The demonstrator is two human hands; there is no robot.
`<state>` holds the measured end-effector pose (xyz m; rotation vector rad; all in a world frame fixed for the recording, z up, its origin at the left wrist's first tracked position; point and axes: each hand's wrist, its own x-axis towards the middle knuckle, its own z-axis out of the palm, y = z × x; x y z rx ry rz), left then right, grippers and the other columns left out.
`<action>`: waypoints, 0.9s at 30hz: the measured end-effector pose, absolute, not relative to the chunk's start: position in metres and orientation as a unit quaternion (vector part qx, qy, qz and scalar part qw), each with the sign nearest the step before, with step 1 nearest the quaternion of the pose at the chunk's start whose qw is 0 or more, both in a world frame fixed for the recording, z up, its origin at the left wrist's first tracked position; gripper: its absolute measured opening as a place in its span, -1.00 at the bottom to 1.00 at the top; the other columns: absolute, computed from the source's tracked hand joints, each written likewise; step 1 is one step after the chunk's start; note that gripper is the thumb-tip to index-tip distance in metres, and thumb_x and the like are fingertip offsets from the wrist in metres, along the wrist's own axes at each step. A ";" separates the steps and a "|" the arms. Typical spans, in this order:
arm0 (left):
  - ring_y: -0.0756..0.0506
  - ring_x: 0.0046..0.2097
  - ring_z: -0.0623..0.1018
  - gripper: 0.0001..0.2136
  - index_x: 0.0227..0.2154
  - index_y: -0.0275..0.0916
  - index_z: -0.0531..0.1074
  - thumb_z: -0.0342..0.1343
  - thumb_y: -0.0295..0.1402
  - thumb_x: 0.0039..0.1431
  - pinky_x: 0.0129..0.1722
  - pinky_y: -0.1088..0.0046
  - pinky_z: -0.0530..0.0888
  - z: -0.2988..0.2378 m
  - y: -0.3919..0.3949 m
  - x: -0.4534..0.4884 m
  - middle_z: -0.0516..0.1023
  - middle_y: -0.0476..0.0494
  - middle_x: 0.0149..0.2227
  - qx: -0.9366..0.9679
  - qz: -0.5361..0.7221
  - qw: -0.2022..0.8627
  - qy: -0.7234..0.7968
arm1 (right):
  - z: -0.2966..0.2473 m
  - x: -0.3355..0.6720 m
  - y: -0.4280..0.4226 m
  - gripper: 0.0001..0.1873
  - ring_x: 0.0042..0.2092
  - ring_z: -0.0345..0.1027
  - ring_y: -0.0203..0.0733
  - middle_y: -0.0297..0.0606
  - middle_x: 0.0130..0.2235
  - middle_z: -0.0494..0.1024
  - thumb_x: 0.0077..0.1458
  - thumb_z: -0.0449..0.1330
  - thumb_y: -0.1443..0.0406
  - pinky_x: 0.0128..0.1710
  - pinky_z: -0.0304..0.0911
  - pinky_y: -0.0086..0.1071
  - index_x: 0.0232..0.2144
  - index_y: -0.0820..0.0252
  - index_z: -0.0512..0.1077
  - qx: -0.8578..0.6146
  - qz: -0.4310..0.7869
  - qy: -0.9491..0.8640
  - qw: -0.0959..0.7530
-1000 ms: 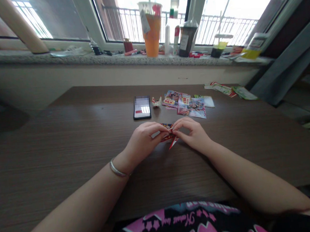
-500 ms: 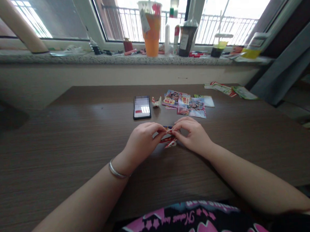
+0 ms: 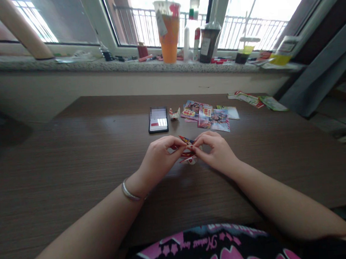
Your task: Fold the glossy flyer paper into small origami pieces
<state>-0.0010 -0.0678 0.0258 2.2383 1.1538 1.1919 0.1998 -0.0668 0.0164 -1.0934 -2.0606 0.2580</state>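
Note:
Both hands meet over the middle of the table, pinching a folded piece of colourful printed paper [image 3: 188,154] in red, white and dark blue. My left hand [image 3: 162,153], with a silver bangle at its wrist, grips the paper from the left between thumb and fingers. From the right, the thumb and index finger of my right hand [image 3: 216,148] pinch the same piece. The fingers hide part of the folds. Beyond the hands stands a small folded paper shape [image 3: 175,113], white with red, next to a phone [image 3: 158,120] with a lit screen.
Several printed flyers [image 3: 213,117] overlap behind my right hand. Paper strips [image 3: 248,98] lie at the table's [image 3: 76,157] far right edge. On the windowsill [image 3: 123,66] stand a tall orange drink cup [image 3: 169,37], a dark drink cup [image 3: 209,42], bottles and small items.
The paper between my fingers has shifted and turned slightly; a dark blue and red pointed part now sticks up behind the fingertips. Both hands stay nearly in place.

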 end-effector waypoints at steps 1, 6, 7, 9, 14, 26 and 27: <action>-0.05 -0.29 0.59 -0.97 -0.37 -0.23 0.55 0.22 -0.41 0.12 -0.25 0.43 0.51 0.025 -0.068 -0.001 0.63 -0.08 -0.33 0.787 0.422 0.185 0.411 | 0.016 0.200 -0.067 -0.95 -0.26 0.41 -0.13 -0.27 -0.37 0.56 0.02 0.25 0.35 -0.16 0.28 -0.19 -0.46 0.13 0.46 -0.430 0.104 -0.809 0.386; -0.03 -0.32 0.58 -0.97 -0.37 -0.25 0.54 0.21 -0.44 0.12 -0.29 0.47 0.49 0.023 -0.068 0.000 0.62 -0.06 -0.35 0.782 0.431 0.193 0.407 | 0.016 0.199 -0.067 -0.96 -0.27 0.41 -0.15 -0.32 -0.40 0.57 0.03 0.25 0.36 -0.17 0.26 -0.21 -0.43 0.13 0.46 -0.426 0.113 -0.807 0.393; -0.02 -0.33 0.57 -0.98 -0.38 -0.25 0.53 0.21 -0.46 0.11 -0.29 0.47 0.49 0.023 -0.068 0.000 0.61 -0.05 -0.36 0.787 0.430 0.180 0.404 | 0.016 0.199 -0.067 -0.94 -0.27 0.41 -0.15 -0.34 -0.41 0.56 0.02 0.25 0.38 -0.17 0.26 -0.22 -0.42 0.12 0.46 -0.423 0.115 -0.807 0.395; -0.01 -0.34 0.57 -0.97 -0.39 -0.24 0.53 0.22 -0.48 0.10 -0.29 0.48 0.47 0.022 -0.068 -0.001 0.61 -0.03 -0.37 0.797 0.426 0.156 0.399 | 0.015 0.199 -0.066 -0.91 -0.27 0.40 -0.16 -0.36 -0.42 0.56 0.01 0.24 0.40 -0.17 0.26 -0.22 -0.40 0.10 0.46 -0.418 0.118 -0.809 0.397; 0.00 -0.32 0.56 -0.95 -0.33 -0.22 0.53 0.17 -0.43 0.19 -0.29 0.51 0.45 0.022 -0.064 -0.006 0.61 -0.02 -0.35 0.822 0.395 0.134 0.388 | 0.014 0.199 -0.067 -0.92 -0.29 0.39 -0.17 -0.32 -0.40 0.56 0.02 0.25 0.40 -0.19 0.27 -0.24 -0.41 0.10 0.48 -0.420 0.096 -0.809 0.400; -0.02 -0.30 0.55 -0.91 -0.32 -0.22 0.53 0.13 -0.37 0.23 -0.26 0.50 0.41 0.023 -0.055 -0.017 0.60 -0.01 -0.35 0.872 0.333 0.085 0.350 | 0.015 0.202 -0.073 -0.95 -0.27 0.38 -0.17 -0.30 -0.41 0.53 0.05 0.27 0.34 -0.18 0.21 -0.25 -0.38 0.10 0.55 -0.422 0.018 -0.826 0.373; -0.01 -0.30 0.55 -0.91 -0.32 -0.21 0.53 0.13 -0.38 0.23 -0.27 0.52 0.42 0.024 -0.054 -0.018 0.60 -0.01 -0.35 0.870 0.336 0.085 0.350 | 0.014 0.202 -0.073 -0.95 -0.27 0.38 -0.17 -0.29 -0.41 0.53 0.05 0.27 0.34 -0.17 0.21 -0.25 -0.38 0.11 0.55 -0.423 0.015 -0.826 0.373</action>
